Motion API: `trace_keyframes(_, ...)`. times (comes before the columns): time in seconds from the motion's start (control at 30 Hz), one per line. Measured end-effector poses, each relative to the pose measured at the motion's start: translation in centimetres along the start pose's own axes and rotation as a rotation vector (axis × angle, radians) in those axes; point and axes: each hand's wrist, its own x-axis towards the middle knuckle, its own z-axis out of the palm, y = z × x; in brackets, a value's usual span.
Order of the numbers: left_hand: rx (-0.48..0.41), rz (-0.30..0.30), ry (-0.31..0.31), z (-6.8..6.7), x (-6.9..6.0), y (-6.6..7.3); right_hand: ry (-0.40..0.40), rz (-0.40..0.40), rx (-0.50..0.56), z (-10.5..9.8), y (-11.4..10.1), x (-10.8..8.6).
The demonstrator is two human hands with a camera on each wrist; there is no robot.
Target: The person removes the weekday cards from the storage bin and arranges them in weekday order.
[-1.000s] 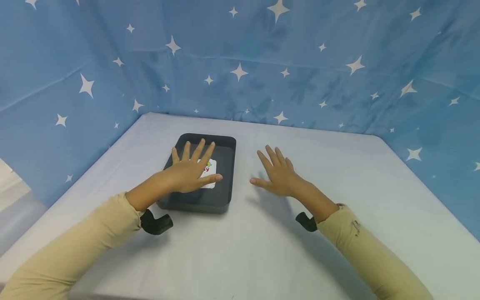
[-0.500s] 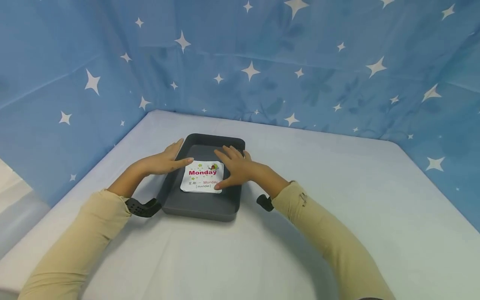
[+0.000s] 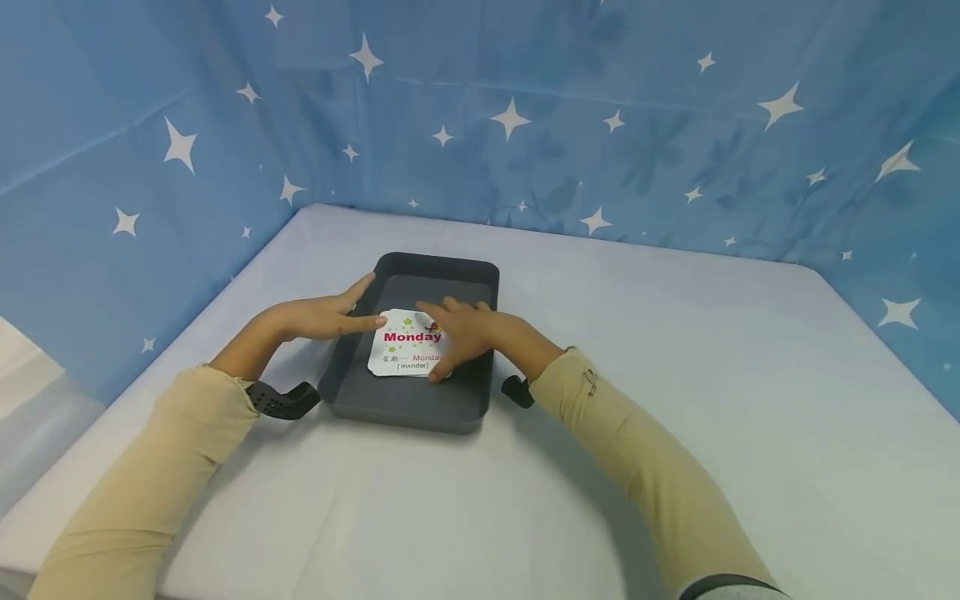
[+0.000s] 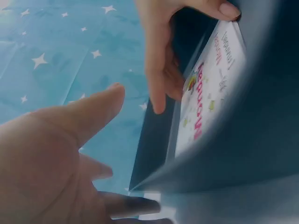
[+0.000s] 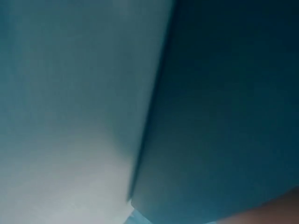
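A small stack of white flash cards (image 3: pixel 405 343), the top one printed "Monday", lies inside a dark grey tray (image 3: pixel 412 408). My right hand (image 3: pixel 468 329) reaches over the tray's right side and grips the stack, thumb at the near edge and fingers at the far edge. In the left wrist view, its thumb tip touches a card corner and the fingers bend down by the opposite side. My left hand (image 3: pixel 322 317) is at the tray's left rim with straight, spread fingers, its thumb pointing over the cards. Only a blurred bit of the right hand (image 5: pixel 271 212) shows in the right wrist view.
The tray stands on a table with a white cloth (image 3: pixel 637 333). A blue curtain with white stars (image 3: pixel 510 117) hangs behind and along the left. Black wrist-worn devices (image 3: pixel 285 402) sit under both wrists.
From above the tray, my left hand has shifted to its left rim. My right hand has come left from over the table, and its fingers have closed about the cards.
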Motion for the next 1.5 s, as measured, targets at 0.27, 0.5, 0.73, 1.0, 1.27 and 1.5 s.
trace_keyframes(0.27, 0.039, -0.018, -0.038, 0.2, -0.2, -0.2, 0.13, -0.062, 0.039, 0.2, 1.0, -1.0)
trace_keyframes(0.5, 0.02, -0.019, -0.031, 0.5, -1.3, -0.4, 0.273, -0.105, 0.118, -0.2, 2.2, -3.0)
trace_keyframes(0.73, 0.012, 0.006, -0.019, 1.0, -1.5, -0.6, 0.359, -0.024, 0.211, -1.8, 4.0, -5.1)
trace_keyframes(1.0, 0.031, 0.021, -0.028, 1.3, -1.3, -0.6, 0.409, 0.092, 0.218, -2.7, 7.3, -7.5)
trace_keyframes(1.27, 0.055, 0.008, -0.024, 1.3, -1.2, -0.5, 0.381, 0.191, 0.237, -2.7, 10.9, -8.8)
trace_keyframes(1.5, 0.044, -0.004, -0.024, 1.3, -1.3, -0.5, 0.356, 0.215, 0.246, -2.5, 12.4, -9.6)
